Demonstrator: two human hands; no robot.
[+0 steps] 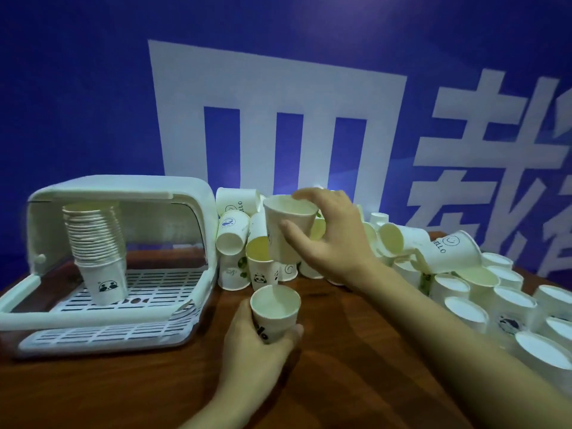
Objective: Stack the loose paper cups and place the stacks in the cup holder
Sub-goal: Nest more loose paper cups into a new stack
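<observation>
At centre frame the right hand point(328, 243) pinches a plain white paper cup point(286, 229) by its rim and side, thumb in front and fingers behind, holding it upright and a little tilted above the table. Directly below it, the left hand point(253, 342) curls round a second cup point(275, 311), also upright and open-mouthed, with dark lettering on its side that the fingers partly cover. The two cups are apart, one above the other.

Behind them a heap of loose cups point(402, 243) runs from centre to the right edge, some lying on their sides, many inverted, several printed with pandas or "HELLO". At the left stands the white cup holder point(185, 193), its front open, with a tall leaning stack point(96, 239) on its slotted tray; the bottom cup bears what looks like a panda face. All rest on a brown wooden table point(123, 391) before a blue wall point(77, 88) with large white characters.
</observation>
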